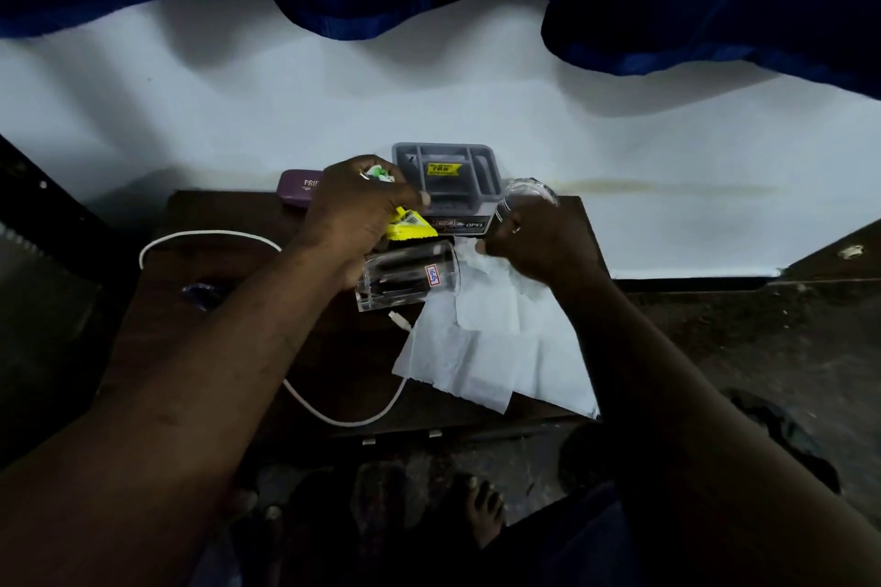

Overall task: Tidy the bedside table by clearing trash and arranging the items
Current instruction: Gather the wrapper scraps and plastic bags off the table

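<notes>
Bare toes [484, 510] show at the bottom edge, below both forearms, which reach over the dark brown wooden bedside table [343, 362]; the left hand [362, 205] is closed round trash, gripping a crumpled yellow wrapper [411, 226] at its palm and a green-and-white scrap [379, 174] among its upper fingers; just beneath that hand a clear glass tumbler with a red-and-blue sticker [405, 279] lies on its side, and I cannot tell whether the hand touches it; the right hand [538, 245] is curled round 1 more clear drinking glass [529, 195], held tilted, with its thumb just beside the crumpled top of a sheet of white tissue paper [500, 348] that spreads from under this hand toward the person; beyond the gap between the 2 hands stands a grey plastic organiser tray [448, 167] with a yellow label; a purple case [295, 188] lies just past the left hand; a white charging cable [210, 235] loops left of the left wrist and passes under that forearm.
</notes>
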